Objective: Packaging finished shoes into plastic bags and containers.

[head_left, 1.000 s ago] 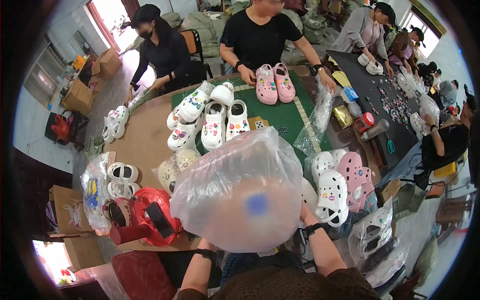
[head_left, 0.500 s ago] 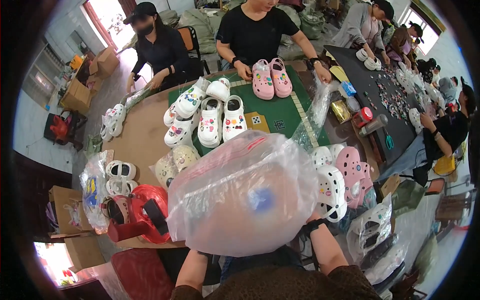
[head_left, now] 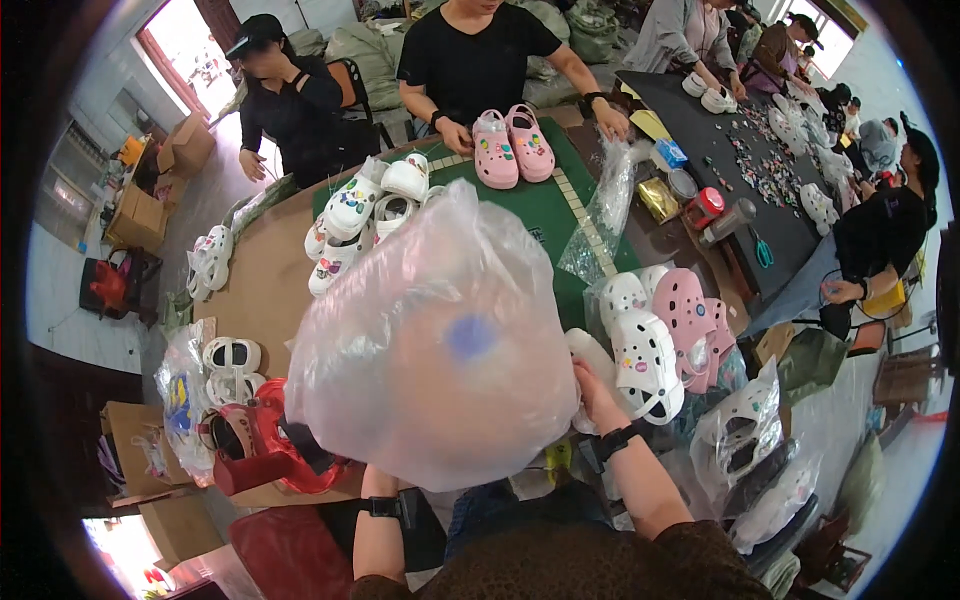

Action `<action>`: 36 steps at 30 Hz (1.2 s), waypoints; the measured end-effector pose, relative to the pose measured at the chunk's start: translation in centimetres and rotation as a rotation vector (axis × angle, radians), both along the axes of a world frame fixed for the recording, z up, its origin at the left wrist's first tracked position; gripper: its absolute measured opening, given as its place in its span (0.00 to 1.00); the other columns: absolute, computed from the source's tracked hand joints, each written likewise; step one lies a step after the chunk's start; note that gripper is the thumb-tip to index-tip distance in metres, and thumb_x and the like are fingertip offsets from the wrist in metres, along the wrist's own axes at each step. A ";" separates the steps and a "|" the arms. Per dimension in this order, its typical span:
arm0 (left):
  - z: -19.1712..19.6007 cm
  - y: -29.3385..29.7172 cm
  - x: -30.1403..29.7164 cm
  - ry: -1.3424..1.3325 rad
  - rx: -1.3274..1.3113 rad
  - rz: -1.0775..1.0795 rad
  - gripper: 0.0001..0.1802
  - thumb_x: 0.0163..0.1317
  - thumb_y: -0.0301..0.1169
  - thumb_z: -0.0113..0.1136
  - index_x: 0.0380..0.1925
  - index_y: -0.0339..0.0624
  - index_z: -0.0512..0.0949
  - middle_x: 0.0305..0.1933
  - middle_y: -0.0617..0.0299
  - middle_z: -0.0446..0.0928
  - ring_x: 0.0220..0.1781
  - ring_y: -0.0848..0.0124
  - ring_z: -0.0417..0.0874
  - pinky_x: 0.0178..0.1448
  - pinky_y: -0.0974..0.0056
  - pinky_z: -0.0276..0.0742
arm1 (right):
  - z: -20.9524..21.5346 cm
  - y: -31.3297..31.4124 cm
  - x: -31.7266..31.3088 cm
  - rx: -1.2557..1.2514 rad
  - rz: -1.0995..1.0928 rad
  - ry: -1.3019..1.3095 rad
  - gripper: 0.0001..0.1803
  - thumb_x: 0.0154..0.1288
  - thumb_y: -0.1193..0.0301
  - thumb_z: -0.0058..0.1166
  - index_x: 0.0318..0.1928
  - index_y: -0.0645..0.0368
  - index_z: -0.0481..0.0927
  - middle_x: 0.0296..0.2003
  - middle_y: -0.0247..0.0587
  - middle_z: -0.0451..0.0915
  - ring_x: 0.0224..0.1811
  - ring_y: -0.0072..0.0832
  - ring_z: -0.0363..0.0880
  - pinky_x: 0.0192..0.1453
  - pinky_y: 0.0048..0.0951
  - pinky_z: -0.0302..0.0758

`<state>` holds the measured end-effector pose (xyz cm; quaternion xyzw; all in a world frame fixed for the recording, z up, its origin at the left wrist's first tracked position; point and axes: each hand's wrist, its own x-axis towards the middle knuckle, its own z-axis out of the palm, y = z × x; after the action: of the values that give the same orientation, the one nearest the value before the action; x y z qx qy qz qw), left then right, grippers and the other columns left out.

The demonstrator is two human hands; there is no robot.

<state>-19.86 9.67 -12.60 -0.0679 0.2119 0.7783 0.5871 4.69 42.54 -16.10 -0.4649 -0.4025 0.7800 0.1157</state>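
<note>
A large translucent plastic bag [head_left: 420, 370] bulges in front of me, with a blurred blue patch and skin-toned shapes showing through. My left forearm runs up under it from below; the left hand is behind or inside the bag, its fingers not readable. Beyond the bag's right edge, my right hand [head_left: 598, 398] is closed on a white clog [head_left: 588, 352], which the bag partly covers. Right beside that hand lies another white clog [head_left: 645, 355] with charms, next to a pink clog [head_left: 685, 312].
White clogs with charms [head_left: 350, 208] sit behind the bag on a green mat [head_left: 565, 180]. A person opposite holds pink clogs [head_left: 512, 148]. At left lie a red plastic bag [head_left: 272, 400] and white clogs [head_left: 232, 355]. Jars [head_left: 704, 205] stand far right; several people work there.
The bag has moved left and puffed up taller. My right hand has come out from behind it, with a white clog. The person at far left has raised a hand to the head.
</note>
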 end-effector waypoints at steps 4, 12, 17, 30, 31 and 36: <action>0.9 -1.2 0.2 0.045 -0.007 -0.016 0.16 0.67 0.37 0.51 0.47 0.39 0.78 0.46 0.60 0.80 0.45 0.64 0.82 0.49 0.56 0.79 | 4.5 0.5 -0.2 -0.094 0.047 0.069 0.20 0.70 0.65 0.46 0.61 0.53 0.69 0.50 0.34 0.77 0.51 0.26 0.76 0.54 0.28 0.73; 2.0 -1.5 0.6 -0.307 -0.525 0.037 0.09 0.66 0.31 0.54 0.40 0.38 0.77 0.39 0.60 0.80 0.31 0.70 0.82 0.29 0.69 0.78 | 7.5 -1.9 0.2 -0.333 -0.226 0.287 0.12 0.69 0.73 0.46 0.52 0.60 0.72 0.47 0.39 0.79 0.43 0.28 0.80 0.49 0.32 0.79; 8.5 0.7 1.3 -0.517 -0.594 -0.123 0.12 0.69 0.36 0.51 0.29 0.42 0.74 0.20 0.70 0.68 0.19 0.76 0.68 0.20 0.77 0.64 | 12.8 -2.8 1.4 -0.059 -0.126 0.181 0.15 0.70 0.67 0.46 0.53 0.61 0.67 0.46 0.45 0.82 0.34 0.23 0.80 0.34 0.23 0.73; 4.1 0.9 0.3 0.890 -1.169 -0.021 0.24 0.65 0.50 0.57 0.42 0.36 0.77 0.27 0.63 0.75 0.30 0.71 0.76 0.36 0.69 0.72 | 9.7 3.3 1.2 1.065 0.358 -0.271 0.30 0.62 0.54 0.59 0.54 0.65 0.68 0.42 0.45 0.78 0.37 0.32 0.78 0.42 0.35 0.76; 2.2 -0.4 0.7 1.224 -1.169 -0.008 0.26 0.64 0.47 0.59 0.47 0.33 0.75 0.33 0.60 0.77 0.36 0.71 0.78 0.43 0.68 0.72 | 9.0 2.6 0.8 1.065 0.367 -0.249 0.30 0.62 0.54 0.59 0.54 0.65 0.68 0.42 0.45 0.78 0.37 0.32 0.78 0.42 0.35 0.76; 4.3 3.8 3.5 0.734 -0.790 0.207 0.26 0.64 0.35 0.62 0.57 0.33 0.69 0.43 0.58 0.78 0.45 0.74 0.78 0.48 0.67 0.74 | 6.8 2.3 0.4 0.622 0.123 -0.056 0.26 0.55 0.59 0.68 0.50 0.57 0.73 0.38 0.37 0.75 0.38 0.28 0.76 0.43 0.32 0.74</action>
<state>-16.37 13.45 -8.30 -0.0279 0.6712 0.6657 0.3249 5.13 44.83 -9.25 -0.4035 -0.6520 0.6120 0.1937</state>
